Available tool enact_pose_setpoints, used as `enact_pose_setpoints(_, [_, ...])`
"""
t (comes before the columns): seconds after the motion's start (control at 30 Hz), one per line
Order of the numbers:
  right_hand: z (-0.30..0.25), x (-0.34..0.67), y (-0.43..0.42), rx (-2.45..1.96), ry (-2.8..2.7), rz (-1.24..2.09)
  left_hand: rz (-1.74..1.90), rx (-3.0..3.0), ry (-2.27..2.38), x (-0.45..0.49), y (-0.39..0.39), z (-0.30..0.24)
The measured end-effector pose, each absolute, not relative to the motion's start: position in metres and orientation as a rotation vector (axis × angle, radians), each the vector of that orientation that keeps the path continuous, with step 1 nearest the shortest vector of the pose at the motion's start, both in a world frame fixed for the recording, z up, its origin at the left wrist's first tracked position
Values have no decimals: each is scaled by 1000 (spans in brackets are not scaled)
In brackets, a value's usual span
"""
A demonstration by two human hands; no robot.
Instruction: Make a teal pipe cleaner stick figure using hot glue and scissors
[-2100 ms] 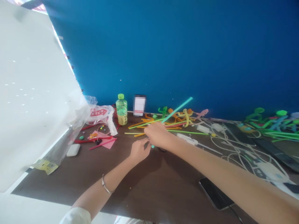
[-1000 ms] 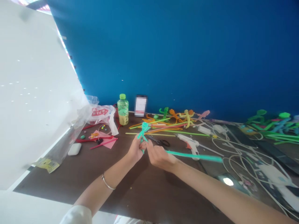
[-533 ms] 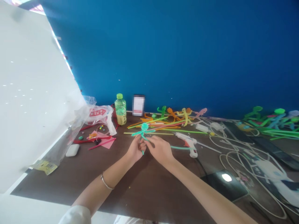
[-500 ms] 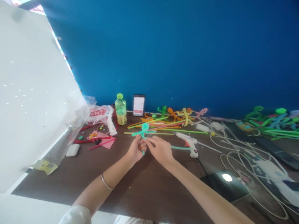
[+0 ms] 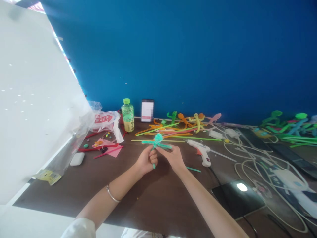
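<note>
A teal pipe-cleaner figure [image 5: 158,138] with a round coiled head and two arms stretched sideways is held up over the middle of the desk. My left hand [image 5: 146,161] is closed around its lower part, and a short teal end pokes out below the fingers. Thumb and fingers of my right hand [image 5: 173,158] pinch at the figure just under its right arm. Past the right wrist shows a length of teal pipe cleaner [image 5: 193,169]; the hand hides where it leads.
Behind lie loose pipe cleaners [image 5: 163,132] and finished figures [image 5: 196,121]. A glue gun [image 5: 204,153], cables and a black tablet-like slab [image 5: 239,200] are on the right. A bottle [image 5: 127,115], phone [image 5: 147,110], scissors [image 5: 102,149] and white case [image 5: 77,159] stand or lie left and back.
The figure has shifted slightly right and turned its head. My right hand has moved a little right, its fingers higher on the figure; the teal length beyond the wrist has swung downward.
</note>
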State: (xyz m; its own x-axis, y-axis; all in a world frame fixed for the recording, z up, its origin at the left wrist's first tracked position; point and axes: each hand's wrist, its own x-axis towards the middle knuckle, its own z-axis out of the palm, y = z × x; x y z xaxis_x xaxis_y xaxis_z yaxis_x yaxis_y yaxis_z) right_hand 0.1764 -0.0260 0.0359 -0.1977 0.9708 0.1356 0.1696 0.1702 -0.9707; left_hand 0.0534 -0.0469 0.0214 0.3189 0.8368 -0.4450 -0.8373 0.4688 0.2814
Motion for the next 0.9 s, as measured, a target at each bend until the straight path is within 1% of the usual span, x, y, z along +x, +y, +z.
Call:
enact_pose_setpoints(0.1, [35, 179, -24, -1094, -1613, 1123, 1052, 26, 574, 52, -48, 20])
enact_pose_setpoints(0.33, [38, 190, -21, -966, -1948, 1067, 862, 139, 514, 45, -48, 14])
enact_pose_setpoints(0.53, [37, 194, -22, -1075, -1886, 1077, 809, 238, 556, 45, -47, 6])
enact_pose_setpoints(0.7, [34, 193, -24, -1094, -1787, 1115, 957, 421, 558, 52, -50, 6])
enact_pose_setpoints(0.9, [27, 189, -24, -1117, -1500, 1210, 1185, 550, 619, 59, -51, 8])
